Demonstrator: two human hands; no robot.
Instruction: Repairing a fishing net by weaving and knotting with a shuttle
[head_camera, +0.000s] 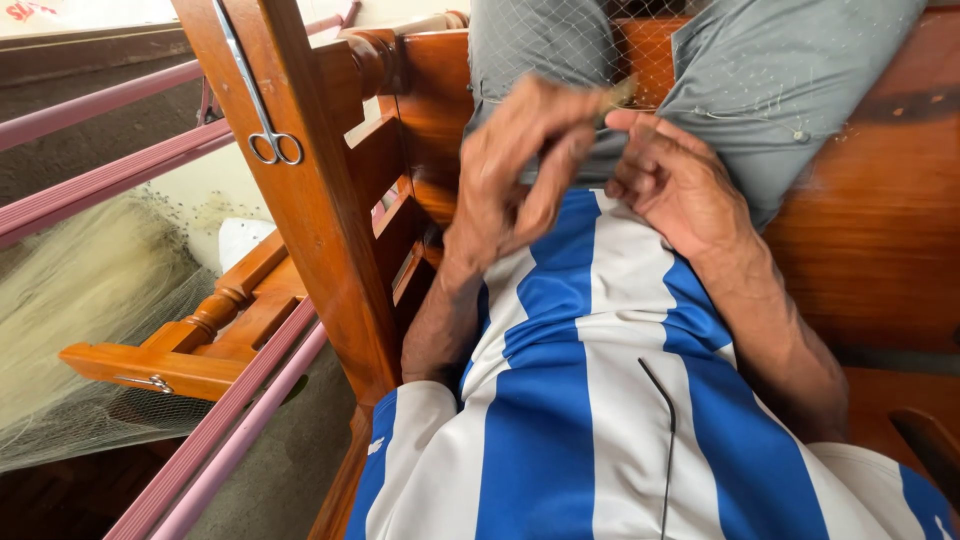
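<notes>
Two hands meet over the person's lap on a wooden bench. The left hand (520, 165) and right hand (668, 175), fingers pinched narrow, hold a small netting needle (618, 95) between them, pointing up-right into fine netting (560, 45).

Soft, even daylight from the upper left, no glare, sharp focus, wide-angle bending at the edges.
</notes>
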